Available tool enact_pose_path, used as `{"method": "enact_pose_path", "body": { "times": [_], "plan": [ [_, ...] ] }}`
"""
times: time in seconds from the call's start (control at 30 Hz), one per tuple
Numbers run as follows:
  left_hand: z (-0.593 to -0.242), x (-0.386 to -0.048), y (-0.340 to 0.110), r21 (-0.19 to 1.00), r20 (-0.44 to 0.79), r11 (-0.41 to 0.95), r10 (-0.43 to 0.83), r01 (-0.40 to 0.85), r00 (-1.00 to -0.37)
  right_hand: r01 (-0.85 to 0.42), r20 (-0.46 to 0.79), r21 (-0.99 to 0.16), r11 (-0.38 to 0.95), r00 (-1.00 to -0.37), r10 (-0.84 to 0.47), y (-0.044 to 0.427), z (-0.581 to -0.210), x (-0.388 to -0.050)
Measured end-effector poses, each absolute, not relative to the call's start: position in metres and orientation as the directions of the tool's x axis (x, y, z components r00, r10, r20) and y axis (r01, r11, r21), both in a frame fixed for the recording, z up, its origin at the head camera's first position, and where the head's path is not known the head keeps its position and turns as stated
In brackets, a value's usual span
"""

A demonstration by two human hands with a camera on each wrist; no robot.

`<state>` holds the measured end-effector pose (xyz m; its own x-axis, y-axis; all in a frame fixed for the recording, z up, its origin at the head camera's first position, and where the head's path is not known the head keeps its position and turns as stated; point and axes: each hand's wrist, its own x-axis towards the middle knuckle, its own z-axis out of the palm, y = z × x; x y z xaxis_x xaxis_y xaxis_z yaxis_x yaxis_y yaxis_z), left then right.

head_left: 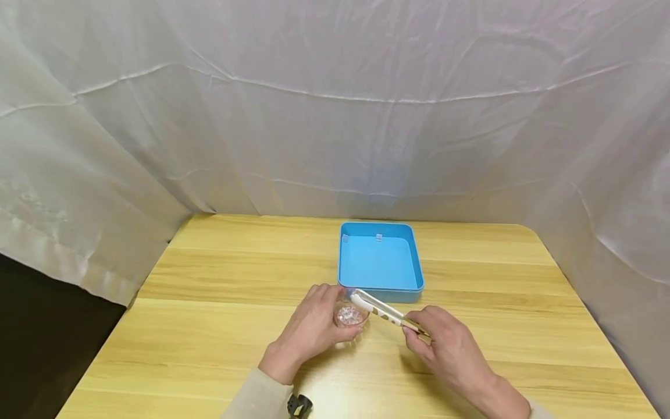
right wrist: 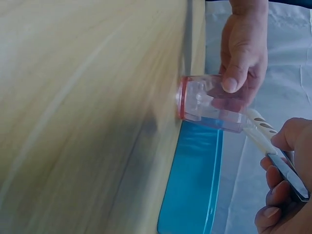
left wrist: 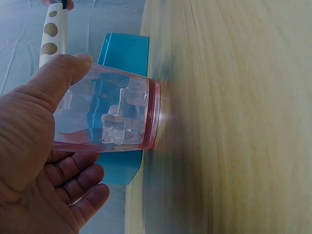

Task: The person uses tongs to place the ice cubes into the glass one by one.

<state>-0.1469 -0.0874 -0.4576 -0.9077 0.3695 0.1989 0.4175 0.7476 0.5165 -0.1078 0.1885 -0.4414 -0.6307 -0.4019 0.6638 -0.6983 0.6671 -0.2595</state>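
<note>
A clear pinkish cup (head_left: pixel 349 317) with several transparent cubes (left wrist: pixel 122 117) in it stands on the table. My left hand (head_left: pixel 312 326) grips the cup round its side, thumb on the near side. My right hand (head_left: pixel 449 348) holds tongs (right wrist: pixel 263 134) with white, brown-spotted arms. Their tips are at the cup's rim, and a clear cube (left wrist: pixel 66 100) shows near the cup's mouth in the left wrist view. Whether the tips pinch that cube I cannot tell.
Just behind the cup stands a blue square tray (head_left: pixel 379 262) with two small clear cubes (head_left: pixel 379 237) near its far wall. A pale curtain (head_left: pixel 366 128) hangs behind the wooden table (head_left: pixel 235 273).
</note>
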Motion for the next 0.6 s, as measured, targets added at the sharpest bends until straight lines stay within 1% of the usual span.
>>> {"method": "enact_pose_path", "body": {
  "times": [0.6],
  "plan": [
    [-0.4574, -0.1467, -0.0872, 0.522, 0.191, 0.749, 0.364, 0.409, -0.912, -0.689, 0.660, -0.264, 0.675, -0.639, -0.394, 0.1883, -0.4450, -0.1065]
  ]
}}
